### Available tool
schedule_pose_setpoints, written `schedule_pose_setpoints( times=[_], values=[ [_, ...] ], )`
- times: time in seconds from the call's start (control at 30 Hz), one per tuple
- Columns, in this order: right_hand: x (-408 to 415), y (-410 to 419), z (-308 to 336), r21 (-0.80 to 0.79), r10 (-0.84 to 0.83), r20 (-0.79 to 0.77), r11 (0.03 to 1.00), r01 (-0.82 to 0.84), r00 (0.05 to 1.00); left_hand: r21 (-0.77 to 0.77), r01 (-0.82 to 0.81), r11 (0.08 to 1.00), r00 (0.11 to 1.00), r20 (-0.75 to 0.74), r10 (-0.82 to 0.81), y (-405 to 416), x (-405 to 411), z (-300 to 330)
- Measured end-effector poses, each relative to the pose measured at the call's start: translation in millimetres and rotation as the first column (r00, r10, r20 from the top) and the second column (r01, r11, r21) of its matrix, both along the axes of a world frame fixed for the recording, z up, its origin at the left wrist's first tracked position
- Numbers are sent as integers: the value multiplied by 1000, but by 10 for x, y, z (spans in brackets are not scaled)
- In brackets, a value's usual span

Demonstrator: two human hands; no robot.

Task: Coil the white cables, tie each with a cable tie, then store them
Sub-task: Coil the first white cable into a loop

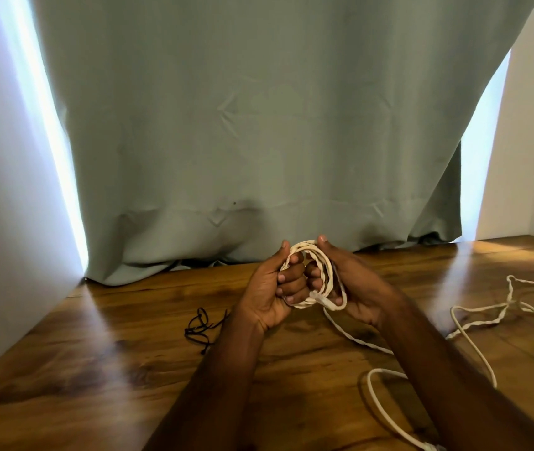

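From my head view, I hold the white cable coil upright between both hands, just above the wooden desk and in front of the green curtain. My left hand grips the coil's left side with its fingers curled through the loops and the thumb up along the outer edge. My right hand clamps the right side, its fingers hooked inside the ring. The 2 hands sit close together, knuckles almost touching inside the coil.

The uncoiled tail drops from the coil's lower edge and runs toward me and to the right, passing under my right forearm. So the slack lies on my right hand's side, and I judge that hand the natural one to feed the next loop while the left keeps the coil. More loose white cable sprawls on the desk well to the right; whether it is the same cable, I cannot tell. The black cable ties lie on the desk near my left wrist, nearer the left hand.
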State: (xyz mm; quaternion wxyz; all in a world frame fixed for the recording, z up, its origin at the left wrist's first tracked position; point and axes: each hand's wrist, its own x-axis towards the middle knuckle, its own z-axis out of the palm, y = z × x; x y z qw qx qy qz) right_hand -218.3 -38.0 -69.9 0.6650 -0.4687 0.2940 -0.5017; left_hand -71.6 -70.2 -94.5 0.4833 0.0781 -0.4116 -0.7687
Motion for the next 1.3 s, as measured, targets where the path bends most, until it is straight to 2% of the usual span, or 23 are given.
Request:
schedule_pose_setpoints(
  times=[0.07,0.13,0.23,0.33,0.4,0.5,0.6,0.8,0.83,0.9,0.97,1.13,1.3],
  values=[
    [7,-50,-32,-73,-55,1,996,54,999,9,-30,1000,999,-11,30,-23,18,1],
    [4,-67,-38,-167,-128,-97,980,111,987,15,-57,998,998,7,57,-35,46,-10],
    [-6,-31,-23,-333,-295,-380,928,168,877,10,-87,996,990,111,85,-39,103,-32],
    [-33,-14,-13,-471,-431,-465,860,196,773,-5,-26,1000,978,209,26,-29,183,-7],
    [-66,-21,-11,-501,-434,-484,849,167,760,-22,-1,1000,965,262,7,-30,224,0],
    [-91,-31,0,-390,-338,-467,908,153,817,-19,12,1000,966,258,-7,-17,209,-19],
    [-64,-64,-33,-287,-296,-386,939,191,874,-27,2,1000,978,207,4,-18,172,-37],
    [14,-85,-63,-178,-206,-290,971,159,935,-24,-71,997,987,142,74,-89,165,-65],
    [48,-73,-68,-183,-215,-298,969,166,930,-19,-86,996,985,145,88,-100,143,-77],
    [145,-84,-87,-292,-338,-327,924,246,883,7,-113,994,983,145,111,-95,86,-97],
    [235,-92,-111,-375,-447,-280,865,332,850,1,-108,994,984,139,107,-64,48,-93],
    [266,-59,-121,-415,-492,-151,819,397,857,-61,-36,997,989,142,45,-66,119,-89],
    [189,-99,-75,-397,-505,-129,815,422,853,-66,103,993,991,90,-97,-41,70,-61]
  ],
)
